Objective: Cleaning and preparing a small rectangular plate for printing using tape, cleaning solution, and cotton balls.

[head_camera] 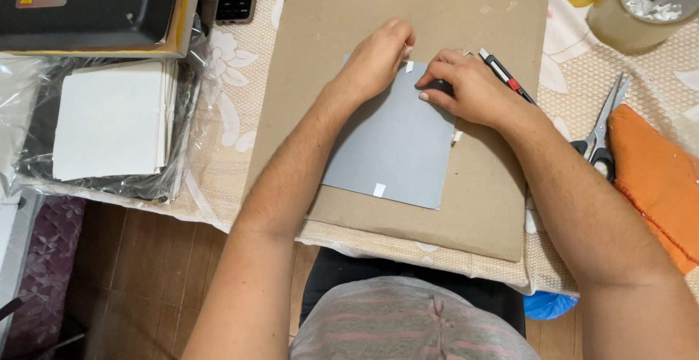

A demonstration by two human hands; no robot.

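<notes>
A lace cloth (218,163) covers the table under my hands. At far left I see white sheets (109,120) in plastic. My left hand (375,58) presses flat, fingers together, on a grey sheet (393,149) lying on brown cardboard (480,207), small white tape tabs at its edges. My right hand (470,87) curls on something dark, mostly hidden. Beyond lie a knife (502,74) and scissors (601,127), partly covered by my arm.
</notes>
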